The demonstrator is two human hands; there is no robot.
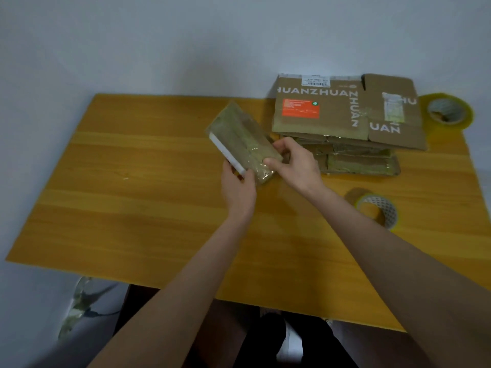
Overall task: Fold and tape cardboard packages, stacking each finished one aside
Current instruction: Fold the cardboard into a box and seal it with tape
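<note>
Package [244,139] is hanging over table [132,195] mid, btwn left hand [237,187] & right hand [297,163]. Cardboard stack [342,115] is sitting back-right; far tape roll [450,110] is lying right of it, near tape roll [378,209] in front.

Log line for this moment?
left hand, right hand: gripping package above table | stack: right rear | far tape, near tape: idle on table

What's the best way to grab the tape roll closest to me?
Grip the near tape roll by its ring wall from above: thumb in the open core, fingers on the outer rim. It seems to lie flat, hole up, nearest the right hand, which now holds the package.
</note>
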